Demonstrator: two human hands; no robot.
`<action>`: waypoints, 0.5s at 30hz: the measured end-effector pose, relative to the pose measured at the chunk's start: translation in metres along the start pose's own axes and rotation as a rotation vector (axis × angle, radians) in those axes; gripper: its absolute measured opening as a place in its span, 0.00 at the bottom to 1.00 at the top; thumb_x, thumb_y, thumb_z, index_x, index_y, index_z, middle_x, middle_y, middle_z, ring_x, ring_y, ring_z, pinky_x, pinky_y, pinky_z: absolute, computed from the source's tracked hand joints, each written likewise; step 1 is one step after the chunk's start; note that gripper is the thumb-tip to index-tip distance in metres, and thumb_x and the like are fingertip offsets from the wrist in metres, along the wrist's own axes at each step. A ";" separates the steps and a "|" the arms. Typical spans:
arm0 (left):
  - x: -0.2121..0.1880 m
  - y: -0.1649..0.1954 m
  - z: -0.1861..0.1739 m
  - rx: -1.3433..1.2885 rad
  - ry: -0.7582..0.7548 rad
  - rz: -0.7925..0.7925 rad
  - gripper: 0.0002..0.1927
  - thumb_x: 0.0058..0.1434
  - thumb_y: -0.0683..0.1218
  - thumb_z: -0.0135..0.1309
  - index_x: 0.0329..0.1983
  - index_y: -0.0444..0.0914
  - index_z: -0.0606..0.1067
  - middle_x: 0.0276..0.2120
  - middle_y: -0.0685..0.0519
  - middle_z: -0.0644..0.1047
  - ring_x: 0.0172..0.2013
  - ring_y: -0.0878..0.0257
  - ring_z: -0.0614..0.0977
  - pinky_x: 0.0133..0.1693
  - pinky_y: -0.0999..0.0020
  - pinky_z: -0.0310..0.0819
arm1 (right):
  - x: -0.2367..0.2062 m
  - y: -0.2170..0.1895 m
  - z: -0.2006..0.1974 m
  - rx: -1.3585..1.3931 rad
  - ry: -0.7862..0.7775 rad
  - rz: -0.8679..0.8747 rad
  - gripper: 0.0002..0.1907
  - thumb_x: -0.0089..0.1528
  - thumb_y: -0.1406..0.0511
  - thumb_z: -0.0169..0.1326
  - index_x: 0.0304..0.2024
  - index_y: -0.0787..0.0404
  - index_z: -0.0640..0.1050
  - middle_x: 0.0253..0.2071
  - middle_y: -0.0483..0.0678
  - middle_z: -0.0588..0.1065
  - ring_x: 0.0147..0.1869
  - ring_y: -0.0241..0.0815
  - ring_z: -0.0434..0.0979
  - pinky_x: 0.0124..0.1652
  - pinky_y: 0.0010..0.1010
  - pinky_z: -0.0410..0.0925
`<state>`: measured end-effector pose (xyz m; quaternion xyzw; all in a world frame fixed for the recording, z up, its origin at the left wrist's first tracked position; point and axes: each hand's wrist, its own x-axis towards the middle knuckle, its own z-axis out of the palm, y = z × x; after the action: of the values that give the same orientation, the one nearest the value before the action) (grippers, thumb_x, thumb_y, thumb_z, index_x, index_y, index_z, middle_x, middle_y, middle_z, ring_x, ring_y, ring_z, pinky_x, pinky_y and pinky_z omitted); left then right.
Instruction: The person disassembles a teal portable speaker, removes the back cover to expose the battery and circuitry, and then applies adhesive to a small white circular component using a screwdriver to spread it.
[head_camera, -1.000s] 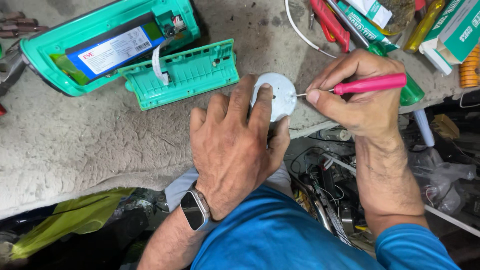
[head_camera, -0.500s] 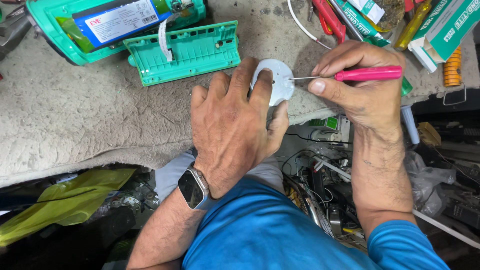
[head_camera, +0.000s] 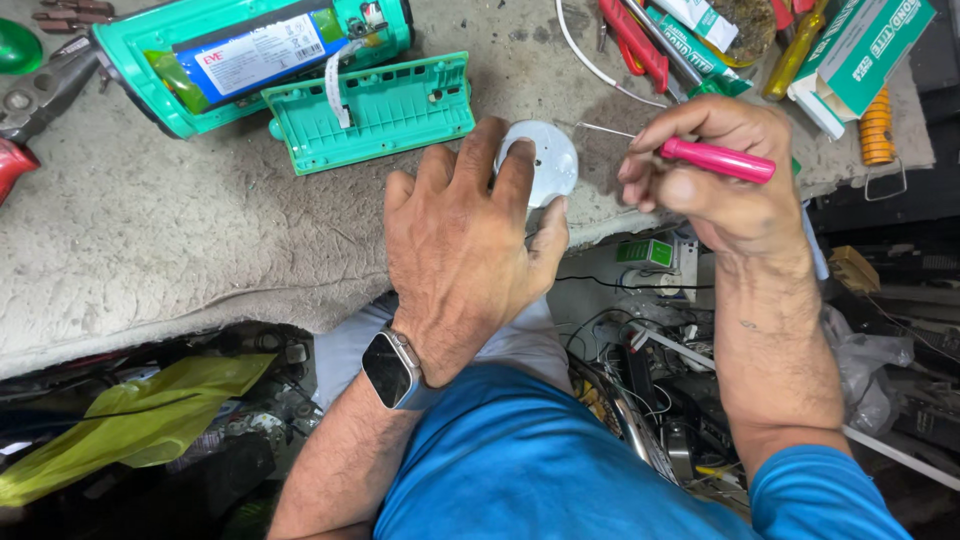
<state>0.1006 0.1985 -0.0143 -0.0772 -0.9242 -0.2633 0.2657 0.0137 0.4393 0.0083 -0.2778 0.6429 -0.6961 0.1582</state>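
A teal lamp housing (head_camera: 250, 60) lies opened beside its detached teal cover (head_camera: 375, 112) on the counter (head_camera: 150, 240); red pliers (head_camera: 635, 40) and green boxes (head_camera: 860, 50) sit further right.

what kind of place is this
Probably a small electronics repair bench: an opened green lamp casing lies on the worn work surface, hand tools crowd the far edge, and tangled wires and parts sit below.
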 end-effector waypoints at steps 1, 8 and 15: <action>-0.001 0.000 0.001 0.000 -0.003 -0.001 0.25 0.59 0.57 0.62 0.53 0.37 0.78 0.56 0.49 0.76 0.44 0.53 0.76 0.41 0.54 0.63 | 0.000 -0.006 0.001 0.090 -0.059 0.018 0.32 0.63 0.54 0.69 0.55 0.74 0.74 0.44 0.61 0.78 0.43 0.46 0.83 0.41 0.30 0.77; -0.002 0.000 -0.001 -0.010 -0.004 -0.006 0.24 0.61 0.58 0.62 0.53 0.37 0.79 0.56 0.50 0.75 0.46 0.53 0.76 0.42 0.54 0.63 | -0.001 -0.034 0.000 0.110 -0.137 0.267 0.29 0.63 0.55 0.62 0.51 0.78 0.77 0.46 0.59 0.78 0.39 0.43 0.80 0.36 0.27 0.74; -0.004 0.001 -0.001 -0.032 0.012 -0.032 0.24 0.62 0.58 0.62 0.53 0.38 0.79 0.57 0.51 0.76 0.47 0.53 0.77 0.42 0.54 0.64 | -0.008 -0.022 0.017 -0.849 0.040 -0.009 0.14 0.69 0.70 0.56 0.57 0.65 0.77 0.43 0.47 0.79 0.44 0.36 0.80 0.42 0.23 0.72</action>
<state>0.1048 0.1987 -0.0150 -0.0651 -0.9193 -0.2826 0.2659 0.0334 0.4334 0.0289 -0.3077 0.8741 -0.3755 0.0142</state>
